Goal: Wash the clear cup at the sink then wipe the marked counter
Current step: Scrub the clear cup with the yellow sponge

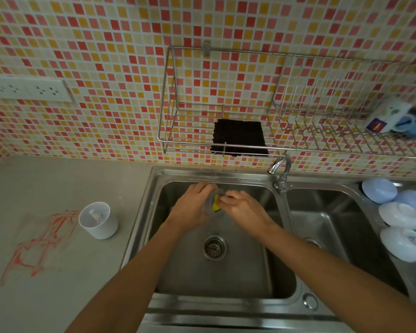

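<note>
Over the left basin of the steel sink [154, 188], my left hand [192, 207] grips the clear cup [214, 200], which is hard to make out against the metal. My right hand [243, 210] pushes a yellow sponge [216, 205] into the cup's mouth. Both hands touch at the cup. Orange-red marks [39, 241] cover the grey counter [58, 296] to the left of the sink. A dark cloth [239, 138] lies in the wire rack [168, 140] on the wall above the sink.
A white cup [99, 222] stands on the counter between the marks and the sink. The tap [280, 169] points at the left basin; no water shows. Upturned white and blue bowls [399, 224] crowd the right edge. A wall socket [27, 90] sits at left.
</note>
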The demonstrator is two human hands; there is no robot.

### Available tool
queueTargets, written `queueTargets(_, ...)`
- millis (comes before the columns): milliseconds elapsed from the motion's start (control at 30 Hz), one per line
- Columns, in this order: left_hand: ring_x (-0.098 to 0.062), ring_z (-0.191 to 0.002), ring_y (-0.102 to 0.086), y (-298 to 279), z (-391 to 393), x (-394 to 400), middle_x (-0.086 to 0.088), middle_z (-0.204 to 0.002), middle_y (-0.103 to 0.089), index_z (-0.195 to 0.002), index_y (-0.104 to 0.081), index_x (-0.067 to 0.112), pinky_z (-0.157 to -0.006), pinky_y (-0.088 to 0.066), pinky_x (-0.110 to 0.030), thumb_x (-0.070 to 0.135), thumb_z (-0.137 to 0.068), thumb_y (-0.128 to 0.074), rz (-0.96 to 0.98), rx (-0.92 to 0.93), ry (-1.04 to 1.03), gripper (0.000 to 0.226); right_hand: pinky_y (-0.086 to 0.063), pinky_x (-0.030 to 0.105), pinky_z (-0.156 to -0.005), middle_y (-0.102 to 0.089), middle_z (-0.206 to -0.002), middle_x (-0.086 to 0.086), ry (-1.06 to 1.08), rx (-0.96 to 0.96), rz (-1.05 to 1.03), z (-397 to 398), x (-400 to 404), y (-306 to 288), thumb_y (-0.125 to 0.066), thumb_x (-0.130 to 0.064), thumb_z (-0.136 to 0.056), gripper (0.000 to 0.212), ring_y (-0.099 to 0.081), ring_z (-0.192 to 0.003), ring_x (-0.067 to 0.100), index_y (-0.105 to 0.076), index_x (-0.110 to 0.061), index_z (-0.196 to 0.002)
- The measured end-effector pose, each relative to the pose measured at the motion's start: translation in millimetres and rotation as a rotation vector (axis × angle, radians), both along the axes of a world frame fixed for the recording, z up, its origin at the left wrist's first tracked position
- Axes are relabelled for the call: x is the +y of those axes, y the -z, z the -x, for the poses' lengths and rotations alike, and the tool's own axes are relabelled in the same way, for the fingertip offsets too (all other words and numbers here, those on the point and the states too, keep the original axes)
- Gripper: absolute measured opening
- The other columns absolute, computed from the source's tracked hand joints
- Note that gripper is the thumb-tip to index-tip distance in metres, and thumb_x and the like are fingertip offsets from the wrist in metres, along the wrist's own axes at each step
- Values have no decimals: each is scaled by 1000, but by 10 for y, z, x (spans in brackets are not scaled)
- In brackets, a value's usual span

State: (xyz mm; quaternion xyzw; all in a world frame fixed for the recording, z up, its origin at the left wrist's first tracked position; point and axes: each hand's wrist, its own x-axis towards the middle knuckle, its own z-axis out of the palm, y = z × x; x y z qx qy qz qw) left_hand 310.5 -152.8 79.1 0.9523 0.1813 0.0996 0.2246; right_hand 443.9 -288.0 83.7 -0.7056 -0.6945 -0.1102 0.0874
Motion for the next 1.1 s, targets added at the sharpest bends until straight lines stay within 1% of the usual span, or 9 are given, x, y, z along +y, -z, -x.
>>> queueTargets(133, -20, -124, -42, 78, 34, 82, 2, -133, -47, -134, -42, 21, -101, -43, -38, 22, -67, -78, -19, -5, 22, 77, -44, 15, -79, -73, -101, 0, 162, 674, -5, 299, -60, 1, -65, -7, -87, 27, -64, -91, 14, -73, -20, -109)
queueTargets(167, -20, -125, -41, 95, 50, 79, 1, -134, -47, -135, -42, 20, -104, -41, -35, 20, -67, -77, -18, -4, 29, 77, -45, 17, -81, -72, -103, 2, 164, 699, 23, 302, -60, -13, -63, -9, -89, 26, -64, -92, 15, -72, -20, -110)
queueTargets(267, -19, -125, -40, 93, 56, 42, 1, -134, -47, -136, -42, 18, -104, -35, -25, 21, -70, -77, 1, -47, 39, 74, -47, 34, -81, -67, -104, 8, 52, 385, 111, 140, -1, -15, -60, -3, -87, 28, -59, -97, 26, -71, -15, -110)
queueTargets(367, -19, -121, -44, -7, 26, 47, 0, -132, -49, -133, -45, 19, -98, -38, -27, 27, -70, -78, 53, -96, 15, 72, -49, 33, -70, -69, -97, -1, 26, 60, 21, 47, 70, 8, -76, -6, -70, 31, -60, -93, 23, -72, -15, -100)
queueTargets(533, -21, -119, -48, 18, 118, 180, -1, -130, -52, -131, -46, 18, -95, -46, -33, 22, -65, -79, 103, -101, -32, 74, -45, 23, -86, -70, -110, -4, 92, 527, 1, 237, 41, 8, -63, -11, -88, 33, -56, -99, 16, -67, -21, -119)
queueTargets(633, -22, -117, -51, 51, 152, 221, -1, -127, -54, -129, -47, 17, -95, -46, -34, 21, -63, -80, 106, -131, -49, 74, -45, 24, -87, -66, -116, -7, -8, 366, 28, 210, 24, 22, -67, -17, -84, 40, -54, -99, 16, -62, -21, -123)
queueTargets(800, -19, -119, -49, -20, 91, 215, -1, -129, -53, -133, -43, 18, -99, -43, -33, 21, -65, -78, 153, -139, -18, 76, -52, 34, -68, -68, -95, -4, 1, 74, -24, 150, 149, 48, -73, -4, -71, 31, -60, -87, 21, -68, -16, -98)
queueTargets(933, -17, -125, -40, 0, 99, 174, -3, -134, -45, -137, -36, 14, -104, -33, -26, 18, -65, -81, 189, -176, -74, 85, -49, 31, -71, -67, -96, -3, -33, 46, -80, 155, 160, 12, -72, -3, -72, 31, -59, -90, 20, -66, -15, -100)
queueTargets(1100, -6, -111, -40, 28, 100, 181, -2, -127, -40, -132, -41, 10, -97, -38, -19, 30, -54, -92, 164, -233, -142, 95, -50, 33, -75, -68, -105, -3, -50, 146, -80, 202, 126, -71, -68, -1, -75, 35, -58, -95, 21, -66, -13, -108)
